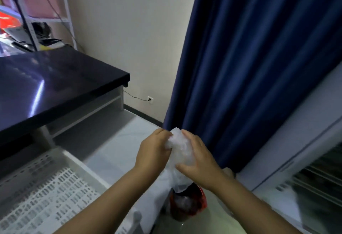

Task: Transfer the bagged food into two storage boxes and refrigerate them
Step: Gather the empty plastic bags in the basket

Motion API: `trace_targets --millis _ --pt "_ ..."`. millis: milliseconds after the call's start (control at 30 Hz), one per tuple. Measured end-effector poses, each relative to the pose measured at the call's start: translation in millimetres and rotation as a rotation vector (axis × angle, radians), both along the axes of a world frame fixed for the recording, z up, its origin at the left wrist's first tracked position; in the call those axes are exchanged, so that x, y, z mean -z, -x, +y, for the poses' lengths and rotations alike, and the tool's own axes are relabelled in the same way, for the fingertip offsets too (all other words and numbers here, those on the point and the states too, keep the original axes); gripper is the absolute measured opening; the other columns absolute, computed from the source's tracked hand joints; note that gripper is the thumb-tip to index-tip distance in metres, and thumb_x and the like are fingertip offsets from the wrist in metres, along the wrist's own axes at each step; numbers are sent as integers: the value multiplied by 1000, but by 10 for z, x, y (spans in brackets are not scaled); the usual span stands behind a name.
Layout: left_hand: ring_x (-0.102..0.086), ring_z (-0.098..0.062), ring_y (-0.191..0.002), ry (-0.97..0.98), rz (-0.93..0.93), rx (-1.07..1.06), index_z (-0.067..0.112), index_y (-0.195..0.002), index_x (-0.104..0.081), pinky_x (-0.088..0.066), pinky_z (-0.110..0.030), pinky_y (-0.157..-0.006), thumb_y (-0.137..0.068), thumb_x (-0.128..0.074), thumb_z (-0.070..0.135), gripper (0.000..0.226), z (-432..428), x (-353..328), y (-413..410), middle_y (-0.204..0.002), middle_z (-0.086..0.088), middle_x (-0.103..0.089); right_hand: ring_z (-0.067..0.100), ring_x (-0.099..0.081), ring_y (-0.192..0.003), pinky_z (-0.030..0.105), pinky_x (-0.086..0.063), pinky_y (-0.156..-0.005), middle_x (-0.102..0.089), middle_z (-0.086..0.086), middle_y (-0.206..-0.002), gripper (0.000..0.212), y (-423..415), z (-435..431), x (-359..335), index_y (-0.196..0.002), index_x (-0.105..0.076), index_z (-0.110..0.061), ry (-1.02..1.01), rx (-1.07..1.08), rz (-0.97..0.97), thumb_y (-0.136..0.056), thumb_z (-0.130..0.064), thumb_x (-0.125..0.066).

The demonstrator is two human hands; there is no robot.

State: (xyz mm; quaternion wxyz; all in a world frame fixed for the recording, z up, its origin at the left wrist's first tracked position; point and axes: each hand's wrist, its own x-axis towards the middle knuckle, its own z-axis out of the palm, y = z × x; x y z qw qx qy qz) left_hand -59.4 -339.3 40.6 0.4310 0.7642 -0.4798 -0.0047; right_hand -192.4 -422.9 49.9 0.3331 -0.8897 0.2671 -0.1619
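Bagged food hung below the fingers of both hands, held in the air rather than resting on anything. The left hand curled its fingers round the crumpled top of the clear plastic bag. The right hand pinched the neck just beneath. That two-handed hold at the mouth probably served to work the bag open while the weight kept it taut. The film looked thin, cloudy and wrinkled. The contents were a dark reddish lump beside something red, too blurred to identify. A blue curtain hung beyond the fingertips.
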Motion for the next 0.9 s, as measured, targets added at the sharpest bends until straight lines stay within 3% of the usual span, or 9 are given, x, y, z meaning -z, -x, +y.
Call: trace_targets --millis 133,200,300,433,533,633,700,800,900 --pt "-55 -7 -73 1 59 -3 29 -90 -66 -44 -16 -66 -80 -68 25 11 -563 142 283 -84 12 -59 -1 -36 -112 7 -33 -89 -26 -24 -129 77 264 -496 270 -139 -23 -41 203 70 -52 -79 -22 -67" --pt "-57 -8 -74 -19 64 -11 28 -91 -66 -46 -18 -68 -80 -70 26 12 -857 255 432 -85 13 -58 1 -42 -107 2 -32 -83 -33 -20 -125 65 370 -815 427 -136 -34 -37 194 98 -118 -82 -18 -64" --pt "-61 -16 -76 0 148 -16 18 -92 -69 -46 -20 -71 -77 -74 15 16 -1310 438 639 -86 10 -56 7 -51 -107 2 -36 -84 -48 -8 -126 49 518 -1362 643 -128 -48 -30 135 91 -173 -84 -14 -61" --pt "-54 -4 -81 -138 114 -11 26 -104 -65 -36 -6 -68 -82 -68 25 23 -1907 712 883 -100 11 -59 8 -50 -100 -4 -32 -82 -55 1 -118 43 740 -2108 970 -121 -57 -19 142 55 -153 -81 -3 -61" --pt "-49 -5 -100 -263 154 40 31 -125 -49 -42 -12 -82 -81 -65 21 48 -2225 993 1040 -124 10 -47 5 -45 -102 -1 -31 -83 -55 0 -116 42 887 -2598 1284 -119 -58 -20 129 50 -80 -81 -3 -62" --pt "-47 -15 -115 -380 165 7 25 -137 -35 -42 -21 -88 -79 -65 20 66 -2404 1341 1120 -139 4 -36 12 -49 -104 12 -38 -86 -53 1 -116 47 980 -2890 1665 -121 -57 -22 57 41 -6 -80 -1 -60" --pt "-48 -19 -117 -462 169 -48 24 -139 -33 -46 -26 -89 -80 -66 24 67 -2515 1617 1129 -141 3 -36 15 -52 -104 16 -41 -84 -52 1 -117 47 998 -3028 1954 -122 -56 -22 17 44 44 -81 -1 -61" --pt "-49 -19 -117 -546 191 -121 23 -139 -34 -47 -29 -90 -84 -65 32 64 -2668 2143 1133 -141 2 -39 11 -49 -105 10 -37 -82 -50 -1 -120 51 992 -3185 2481 -124 -54 -25 -20 56 131 -80 0 -61" --pt "-49 -20 -117 -634 200 -166 21 -138 -35 -46 -30 -92 -85 -63 34 61 -2826 2756 1097 -139 -1 -43 11 -49 -110 15 -42 -85 -50 -2 -123 51 983 -3292 3124 -124 -55 -26 -88 111 180 -80 0 -63"
